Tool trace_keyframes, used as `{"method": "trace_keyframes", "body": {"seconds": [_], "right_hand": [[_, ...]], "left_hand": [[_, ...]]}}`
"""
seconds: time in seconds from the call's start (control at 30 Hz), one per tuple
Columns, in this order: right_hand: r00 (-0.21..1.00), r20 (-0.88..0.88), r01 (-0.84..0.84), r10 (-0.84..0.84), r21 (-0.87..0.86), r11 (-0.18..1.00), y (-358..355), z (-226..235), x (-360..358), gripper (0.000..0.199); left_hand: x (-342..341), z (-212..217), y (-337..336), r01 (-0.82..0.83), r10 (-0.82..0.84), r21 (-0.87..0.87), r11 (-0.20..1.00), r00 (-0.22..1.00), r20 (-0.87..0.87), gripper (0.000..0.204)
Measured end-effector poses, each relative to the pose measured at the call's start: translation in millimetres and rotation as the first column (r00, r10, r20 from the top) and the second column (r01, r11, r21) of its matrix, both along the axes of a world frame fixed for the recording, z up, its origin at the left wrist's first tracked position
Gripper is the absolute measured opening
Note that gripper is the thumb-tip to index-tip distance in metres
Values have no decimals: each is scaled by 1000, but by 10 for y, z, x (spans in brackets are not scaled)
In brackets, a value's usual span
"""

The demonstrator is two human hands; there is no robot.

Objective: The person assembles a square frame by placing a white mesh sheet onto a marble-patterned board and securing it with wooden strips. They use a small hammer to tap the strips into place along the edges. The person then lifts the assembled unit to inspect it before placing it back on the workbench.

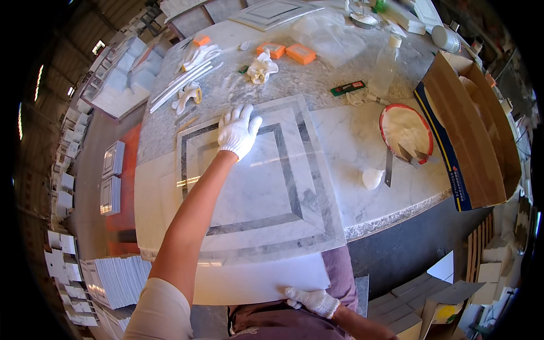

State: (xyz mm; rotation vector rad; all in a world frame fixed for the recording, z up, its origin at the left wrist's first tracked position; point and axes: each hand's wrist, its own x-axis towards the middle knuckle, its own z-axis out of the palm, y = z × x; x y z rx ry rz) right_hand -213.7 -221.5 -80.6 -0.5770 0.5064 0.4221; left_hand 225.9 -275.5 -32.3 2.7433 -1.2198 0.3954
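A square marble panel (249, 192) with grey inlaid bands and a glossy face lies on the worktable in front of me. My left hand (238, 133), in a white knit glove, rests flat near its far edge with fingers spread. From under the panel's near edge a plain white sheet (255, 283) sticks out toward my body. At that sheet's near right corner is my right hand (314, 301), also gloved, with its fingers closed over the edge. Part of the sheet is hidden beneath the panel.
Right of the panel are a red-rimmed bowl of cream paste (405, 130) with scrapers, a white lump (372, 178), a clear bottle (386, 65) and an open cardboard box (470, 130). Beyond it lie crumpled gloves (262, 68), orange blocks (300, 54) and white strips (181, 85).
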Motion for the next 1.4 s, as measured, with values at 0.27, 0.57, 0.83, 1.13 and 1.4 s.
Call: {"method": "trace_keyframes", "body": {"seconds": [0.27, 0.57, 0.83, 1.13, 1.4], "right_hand": [[997, -23, 65, -67, -78, 995, 87, 24, -16, 27], [966, -49, 250, -254, -64, 966, 166, 140, -18, 24], [946, -91, 303, -313, -101, 947, 224, 83, -18, 25], [965, 104, 243, -241, -8, 970, 73, 20, -84, 29], [980, 126, 165, -153, -83, 983, 13, -122, -88, 44]], "left_hand": [[147, 31, -215, -72, 73, 38, 997, 997, -11, 47], [107, -33, -85, -57, 54, 50, 997, 997, 48, 45], [-222, 19, 326, -107, 98, 84, 991, 989, 108, 43], [-149, -18, 770, -129, 123, 69, 989, 989, 82, 46], [-919, 41, 1378, 24, -26, -80, 996, 999, -26, 48]]}}
